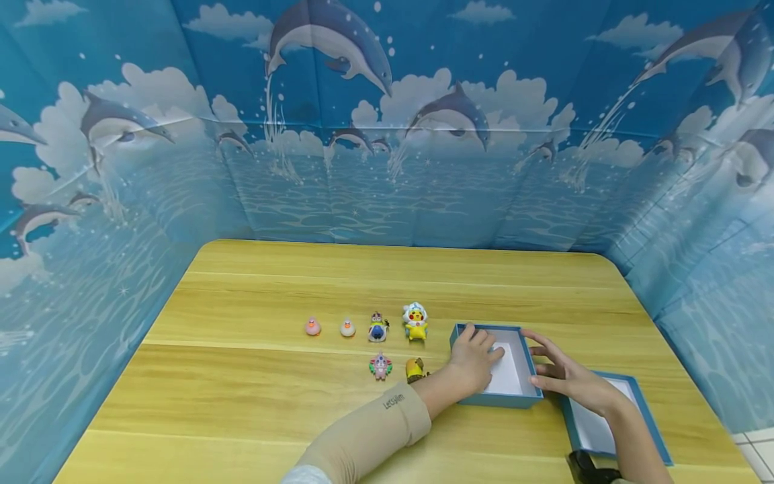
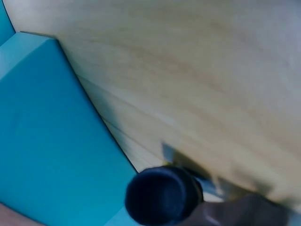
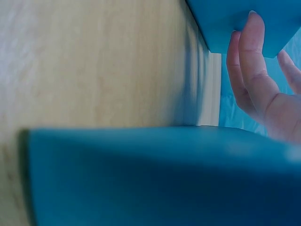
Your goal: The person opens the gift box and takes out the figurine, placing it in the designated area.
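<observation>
A blue open box [image 1: 500, 401] with a white inside stands right of centre on the table. My left hand [image 1: 473, 359] reaches over its left side, fingers spread above the inside; what lies beneath the palm is hidden. At the right wall is my right hand [image 1: 571, 383], its fingers loosely bent, with fingertips [image 3: 251, 35] against the box's outer face in the right wrist view. Under the right forearm lies a shallow blue lid [image 1: 589, 430], white side up. The box's blue outer wall [image 2: 61, 127] fills the left of the left wrist view.
Left of the box stand small figures: a pink duck [image 1: 312, 327], a white duck [image 1: 347, 328], a blue-and-white figure [image 1: 377, 329], a yellow Pikachu [image 1: 416, 324], a pink figure [image 1: 380, 367] and a yellow-brown figure [image 1: 414, 369]. A dolphin-print curtain [image 1: 363, 188] surrounds the wooden table [image 1: 242, 403].
</observation>
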### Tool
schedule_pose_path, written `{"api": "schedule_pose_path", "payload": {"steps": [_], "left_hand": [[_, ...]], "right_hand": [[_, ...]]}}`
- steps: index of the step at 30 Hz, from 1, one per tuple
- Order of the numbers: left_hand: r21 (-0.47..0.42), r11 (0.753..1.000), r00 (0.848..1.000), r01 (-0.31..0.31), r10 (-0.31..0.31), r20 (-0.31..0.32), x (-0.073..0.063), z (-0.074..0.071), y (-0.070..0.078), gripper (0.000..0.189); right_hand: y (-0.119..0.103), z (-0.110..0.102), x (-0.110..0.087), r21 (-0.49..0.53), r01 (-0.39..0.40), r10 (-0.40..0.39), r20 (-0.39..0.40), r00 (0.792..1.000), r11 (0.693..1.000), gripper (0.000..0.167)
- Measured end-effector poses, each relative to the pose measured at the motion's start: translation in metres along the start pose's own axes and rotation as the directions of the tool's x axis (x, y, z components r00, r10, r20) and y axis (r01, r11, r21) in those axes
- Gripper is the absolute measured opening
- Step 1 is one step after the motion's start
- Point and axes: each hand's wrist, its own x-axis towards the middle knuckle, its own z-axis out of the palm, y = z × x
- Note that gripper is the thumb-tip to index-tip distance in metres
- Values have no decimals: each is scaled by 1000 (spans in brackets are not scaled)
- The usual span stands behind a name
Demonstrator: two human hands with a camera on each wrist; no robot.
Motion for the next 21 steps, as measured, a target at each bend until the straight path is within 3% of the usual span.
{"api": "schedule_pose_path", "payload": {"steps": [10,21], "left_hand": [[7,1000,998,4,-3,-60,-2,1,-1,36],[-48,997,991,-53,47,-123,-2,3,-2,34]], "right_hand": [[-1,0,0,8,-5,5,2,1000,1000,75],[-2,-1,1,24,-17,17,16,1000,1000,73]]}}
